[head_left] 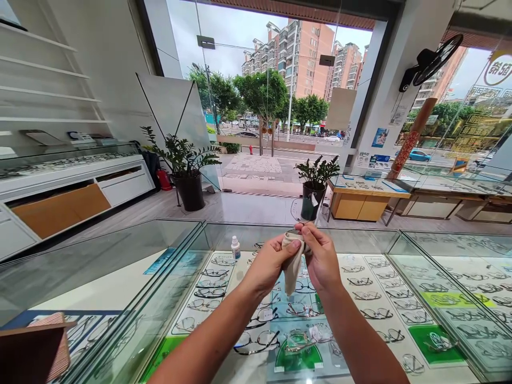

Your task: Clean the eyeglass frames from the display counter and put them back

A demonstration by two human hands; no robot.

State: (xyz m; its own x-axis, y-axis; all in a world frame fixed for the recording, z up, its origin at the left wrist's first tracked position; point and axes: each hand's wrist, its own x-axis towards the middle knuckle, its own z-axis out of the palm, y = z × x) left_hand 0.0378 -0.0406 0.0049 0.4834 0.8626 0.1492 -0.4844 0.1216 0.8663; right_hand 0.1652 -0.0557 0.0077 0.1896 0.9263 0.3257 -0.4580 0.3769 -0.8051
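Pinched cloth and glasses, center of the frame

Left hand (276, 261) closes on the beige cloth (293, 266); right hand (323, 262) pinches thin glasses (295, 233) beside it. Both are above the glass showcase (360, 234). Left of them stands a white bottle (236, 248). Farther, at upper center, are trees (262, 90).

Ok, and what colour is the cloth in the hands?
The cloth is plain beige, shown best in the head view, the only one here.
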